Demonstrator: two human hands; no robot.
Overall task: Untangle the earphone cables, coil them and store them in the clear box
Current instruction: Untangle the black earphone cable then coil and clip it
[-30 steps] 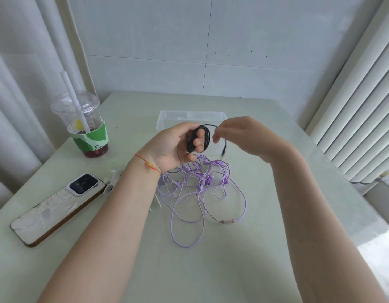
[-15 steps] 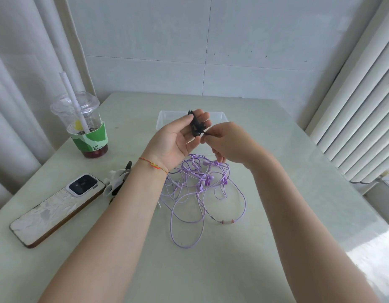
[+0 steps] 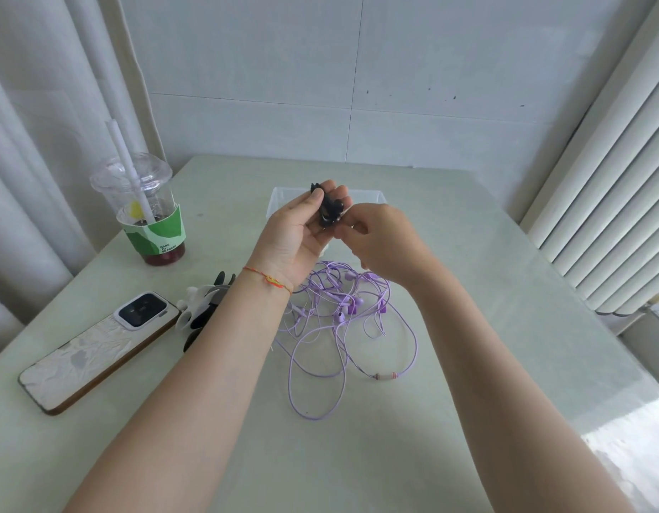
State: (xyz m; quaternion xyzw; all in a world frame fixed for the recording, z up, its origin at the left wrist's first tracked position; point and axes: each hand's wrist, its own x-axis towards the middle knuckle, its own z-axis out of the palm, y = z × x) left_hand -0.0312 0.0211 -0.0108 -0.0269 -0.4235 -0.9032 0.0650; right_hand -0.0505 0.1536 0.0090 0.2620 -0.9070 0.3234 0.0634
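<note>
Black earphone cable (image 3: pixel 328 211): judged light and limp, thin enough to spring loose from a coil if pressure lets up; best taken across the whole bundle, pinching all turns at once, not by one strand. It sits as a small dark bundle in the left hand (image 3: pixel 302 231), raised above the table (image 3: pixel 468 290) just in front of the clear box (image 3: pixel 372 196). Left hand cups it, thumb pressing it against the fingers. Right hand (image 3: pixel 379 238) has fingertips curled in, pinching at the bundle's near end; exactly which part it nips I cannot tell

Purple earphone cables (image 3: pixel 342 327): pale lilac, very thin, sprawled in loose overlapping loops on the table below the hands, earbuds clustered near the middle, a small inline piece on the front loop. Likely to snag on each other; lift by an earbud or plug end and draw out slowly

Box looks shallow, translucent, open-topped
</note>
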